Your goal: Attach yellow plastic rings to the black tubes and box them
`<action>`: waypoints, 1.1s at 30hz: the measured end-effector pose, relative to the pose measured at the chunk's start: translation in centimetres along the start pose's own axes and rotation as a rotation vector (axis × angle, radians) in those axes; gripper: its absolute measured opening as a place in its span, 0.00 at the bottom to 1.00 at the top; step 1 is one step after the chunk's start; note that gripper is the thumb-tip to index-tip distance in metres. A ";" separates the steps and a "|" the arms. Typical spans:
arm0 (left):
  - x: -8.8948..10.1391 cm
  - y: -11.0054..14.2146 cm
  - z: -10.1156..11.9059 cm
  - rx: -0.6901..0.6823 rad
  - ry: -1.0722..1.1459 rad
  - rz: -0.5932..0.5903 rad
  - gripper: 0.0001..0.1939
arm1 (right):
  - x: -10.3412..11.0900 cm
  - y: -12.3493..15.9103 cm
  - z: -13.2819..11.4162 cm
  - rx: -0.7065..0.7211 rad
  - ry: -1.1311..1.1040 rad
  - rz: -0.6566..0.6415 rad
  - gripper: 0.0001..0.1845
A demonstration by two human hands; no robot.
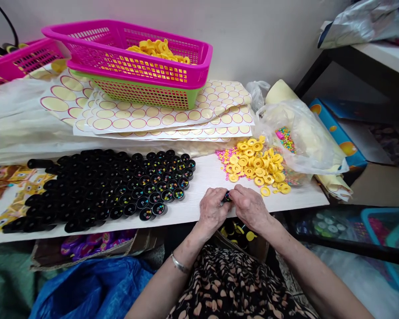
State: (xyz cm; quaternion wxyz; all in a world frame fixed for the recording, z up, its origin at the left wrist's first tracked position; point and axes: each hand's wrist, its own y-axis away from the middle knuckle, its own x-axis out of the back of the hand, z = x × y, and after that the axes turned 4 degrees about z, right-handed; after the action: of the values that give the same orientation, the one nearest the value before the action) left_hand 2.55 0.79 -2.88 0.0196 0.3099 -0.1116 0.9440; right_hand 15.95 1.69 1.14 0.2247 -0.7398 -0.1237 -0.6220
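At the table's (306, 199) front edge, left hand (214, 206) and right hand (249, 204) together gripping one black cup (226, 196) between fingertips, yellow caps (256, 164) just beyond, black cups (119, 186) to the left.

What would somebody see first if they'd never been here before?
Probably the big crowd of round black plastic cups on the table's left. Next, the bright pink plastic basket behind them, stacked on a green one, and the yellow plastic ring pile on the right.
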 end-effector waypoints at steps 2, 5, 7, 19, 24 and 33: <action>0.0 0.0 0.0 -0.004 0.009 0.003 0.11 | 0.1 -0.2 -0.5 0.005 0.022 -0.015 0.12; -0.2 0.1 -0.2 -0.019 0.038 0.017 0.06 | 0.4 -0.4 -1.5 0.084 0.085 -0.034 0.11; -0.2 0.1 -0.3 -0.037 0.058 0.032 0.06 | 0.5 -0.7 -1.7 0.137 0.110 -0.053 0.10; -0.2 0.1 -0.1 -0.022 -0.016 0.026 0.12 | -1.2 1.7 2.6 -0.250 -0.839 0.209 0.05; -0.5 0.1 -0.4 -0.025 -0.015 0.065 0.13 | -2.2 3.0 2.7 -0.365 -0.676 0.308 0.06; -0.6 0.0 -0.4 -0.026 -0.034 0.080 0.14 | -2.1 2.5 1.9 -0.346 -0.123 0.193 0.05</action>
State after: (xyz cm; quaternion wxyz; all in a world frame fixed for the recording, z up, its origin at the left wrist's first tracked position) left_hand 2.82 0.93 -3.53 -0.0158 0.3208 -0.1364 0.9372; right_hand 18.38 0.65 -1.59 0.1448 -0.8124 0.0428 -0.5632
